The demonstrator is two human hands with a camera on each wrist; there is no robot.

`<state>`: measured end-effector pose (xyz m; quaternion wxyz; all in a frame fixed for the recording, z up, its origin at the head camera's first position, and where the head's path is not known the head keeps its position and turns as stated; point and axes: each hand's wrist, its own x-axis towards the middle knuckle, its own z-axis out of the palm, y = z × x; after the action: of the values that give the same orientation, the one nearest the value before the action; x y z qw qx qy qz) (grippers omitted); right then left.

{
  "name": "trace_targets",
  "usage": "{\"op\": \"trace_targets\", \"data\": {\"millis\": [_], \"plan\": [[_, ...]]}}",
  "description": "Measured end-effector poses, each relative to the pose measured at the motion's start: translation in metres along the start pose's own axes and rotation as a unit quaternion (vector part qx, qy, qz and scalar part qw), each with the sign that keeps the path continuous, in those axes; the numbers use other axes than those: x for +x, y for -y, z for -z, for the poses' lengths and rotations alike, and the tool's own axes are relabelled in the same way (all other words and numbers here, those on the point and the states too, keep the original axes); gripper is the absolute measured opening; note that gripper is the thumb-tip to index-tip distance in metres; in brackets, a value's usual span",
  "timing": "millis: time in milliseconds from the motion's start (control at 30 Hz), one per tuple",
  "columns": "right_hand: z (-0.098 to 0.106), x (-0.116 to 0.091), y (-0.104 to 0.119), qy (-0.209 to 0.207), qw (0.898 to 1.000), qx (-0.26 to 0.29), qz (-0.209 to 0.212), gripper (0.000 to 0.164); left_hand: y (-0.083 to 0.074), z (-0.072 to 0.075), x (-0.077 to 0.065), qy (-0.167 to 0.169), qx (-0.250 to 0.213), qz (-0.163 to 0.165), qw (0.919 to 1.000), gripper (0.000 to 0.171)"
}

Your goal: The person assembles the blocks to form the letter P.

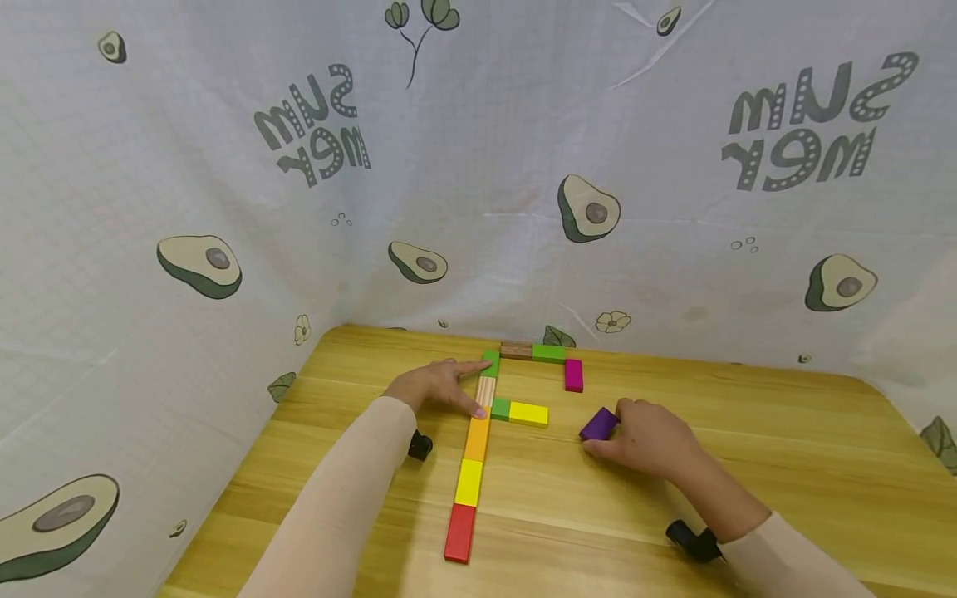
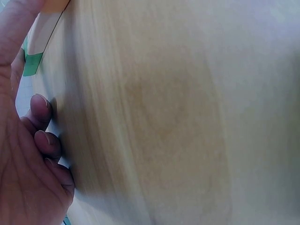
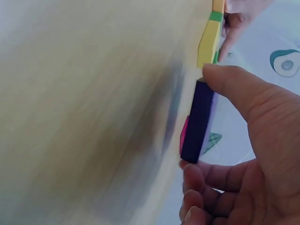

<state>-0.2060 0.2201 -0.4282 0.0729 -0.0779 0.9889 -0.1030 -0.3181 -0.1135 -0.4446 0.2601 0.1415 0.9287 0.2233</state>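
My right hand [image 1: 649,440] pinches a purple block [image 1: 600,424] end to end between thumb and fingers. In the right wrist view the purple block [image 3: 199,122] looks tilted, near the tabletop. My left hand [image 1: 441,387] lies beside a column of blocks. Its index finger touches the upper green block [image 1: 489,363]; its thumb touches the top of the orange block [image 1: 476,438]. A striped wooden block [image 1: 486,390] lies between. Below come a yellow block [image 1: 468,482] and a red block [image 1: 459,533]. In the left wrist view the other fingers [image 2: 47,143] are bent, holding nothing.
From the column's top, a brown block [image 1: 516,350] and a green block [image 1: 549,354] run right to a magenta block [image 1: 573,375]. A short green block [image 1: 500,409] and a yellow block [image 1: 528,414] branch off midway. Behind the wooden table [image 1: 748,465] hangs a printed curtain [image 1: 493,166].
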Motion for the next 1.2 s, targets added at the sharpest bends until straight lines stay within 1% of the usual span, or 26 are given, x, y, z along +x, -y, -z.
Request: {"op": "trace_targets", "data": {"millis": [167, 400, 500, 633, 767, 1200], "plan": [[-0.002, 0.016, 0.011, -0.007, 1.0, 0.019, -0.007, 0.076, 0.001, -0.001, 0.001, 0.003, 0.0, 0.0, 1.0, 0.101], [-0.007, 0.035, 0.023, 0.001, 1.0, 0.025, -0.015, 0.074, 0.0, -0.001, 0.001, 0.002, 0.008, 0.001, 1.0, 0.101], [-0.009, 0.04, 0.024, 0.006, 0.999, 0.027, -0.019, 0.077, -0.001, -0.001, 0.001, 0.003, 0.006, 0.001, 1.0, 0.101], [-0.012, 0.045, 0.024, 0.008, 0.999, 0.031, -0.022, 0.08, -0.002, 0.0, 0.001, 0.003, 0.005, 0.001, 1.0, 0.101], [-0.013, 0.048, 0.025, 0.006, 0.999, 0.035, -0.016, 0.081, -0.001, 0.001, 0.0, 0.002, 0.005, 0.002, 1.0, 0.101], [-0.018, 0.053, 0.021, 0.014, 0.999, 0.047, -0.013, 0.088, -0.001, 0.001, 0.0, 0.001, 0.012, 0.005, 0.9999, 0.101]]}}
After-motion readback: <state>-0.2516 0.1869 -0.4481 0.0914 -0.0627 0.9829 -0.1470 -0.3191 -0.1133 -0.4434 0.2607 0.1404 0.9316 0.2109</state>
